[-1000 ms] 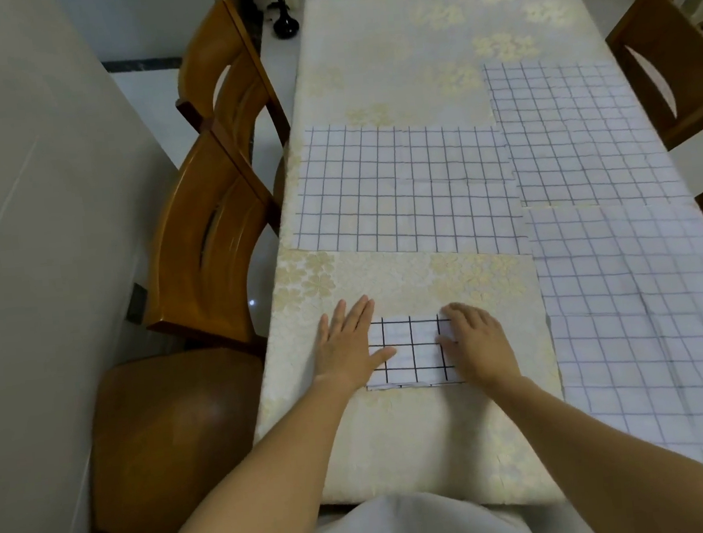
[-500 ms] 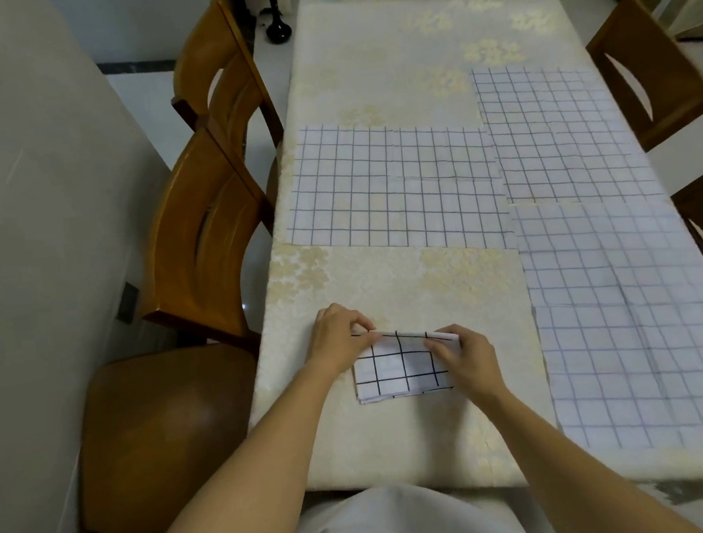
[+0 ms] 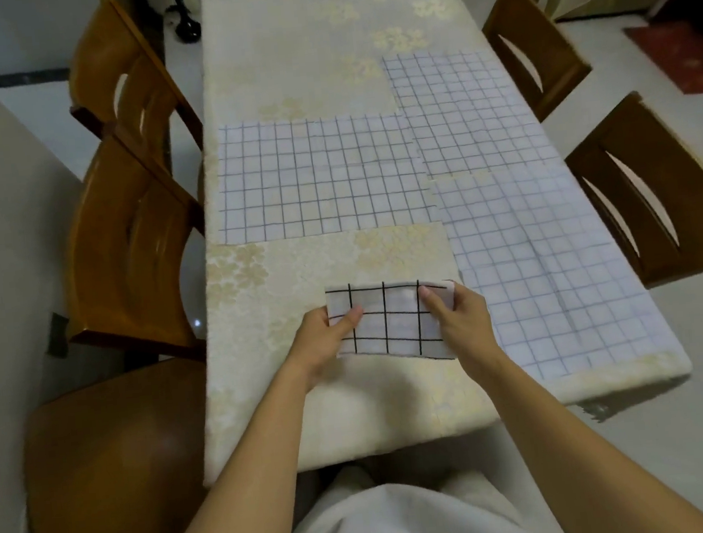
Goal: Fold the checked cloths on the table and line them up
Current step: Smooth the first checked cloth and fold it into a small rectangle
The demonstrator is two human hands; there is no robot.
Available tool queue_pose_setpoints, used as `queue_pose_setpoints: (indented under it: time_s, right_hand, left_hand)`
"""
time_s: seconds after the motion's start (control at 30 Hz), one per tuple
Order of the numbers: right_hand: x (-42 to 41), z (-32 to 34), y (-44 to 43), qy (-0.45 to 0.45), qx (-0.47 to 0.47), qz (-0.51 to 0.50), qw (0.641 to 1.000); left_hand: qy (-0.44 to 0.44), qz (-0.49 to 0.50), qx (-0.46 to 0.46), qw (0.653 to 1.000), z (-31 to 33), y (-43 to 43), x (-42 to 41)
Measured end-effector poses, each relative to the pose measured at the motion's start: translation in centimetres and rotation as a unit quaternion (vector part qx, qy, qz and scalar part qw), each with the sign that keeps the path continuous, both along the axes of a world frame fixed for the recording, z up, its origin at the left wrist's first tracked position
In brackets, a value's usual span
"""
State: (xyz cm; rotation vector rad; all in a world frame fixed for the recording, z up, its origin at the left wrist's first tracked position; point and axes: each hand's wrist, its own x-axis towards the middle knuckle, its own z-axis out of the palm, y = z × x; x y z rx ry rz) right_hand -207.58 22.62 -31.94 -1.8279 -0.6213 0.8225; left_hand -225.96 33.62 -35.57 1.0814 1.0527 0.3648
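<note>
Left hand [image 3: 324, 338]: our thumb lies on top, pinching the folded cloth [image 3: 391, 323] at its left edge.
Right hand [image 3: 460, 320]: pinching its right edge.
Cloth: held above the near table [image 3: 298, 271], beside three spread cloths [image 3: 319, 175].

The folded cloth [image 3: 390, 327] at lower centre is white with a bold black check. The spread cloths [image 3: 319, 175] show thinner grey grids. The worktop [image 3: 278, 58] is cream with gold blossoms.
</note>
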Motion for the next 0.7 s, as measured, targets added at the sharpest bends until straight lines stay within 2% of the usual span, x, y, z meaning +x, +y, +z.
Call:
queue_pose_setpoints:
  time_s: [0.1, 0.2, 0.3, 0.47, 0.7]
  right_hand:
    - [0.4, 1.8, 0.1, 0.004, 0.021, 0.021, 1.000]
    - [1.2, 3.0, -0.4, 0.027, 0.031, 0.022, 0.999]
    - [2.8, 4.0, -2.6, 0.050, 0.039, 0.018, 0.998]
    - [8.7, 5.0, -9.1, -0.013, 0.059, -0.035, 0.998]
    - [18.3, 8.3, -17.6, -0.068, 0.121, -0.055, 0.989]
  left_hand:
    - [0.026, 0.011, 0.054, 0.998, 1.9, -0.5, -0.2]
    - [0.013, 0.056, 0.065, 0.996, 4.3, -1.2, 0.6]
    - [-0.001, 0.060, 0.090, 0.994, 6.8, -2.9, 3.2]
    - [0.026, 0.022, 0.167, 0.985, 10.0, -9.5, 9.8]
    - [0.045, 0.006, 0.260, 0.965, 12.7, -17.2, 19.7]
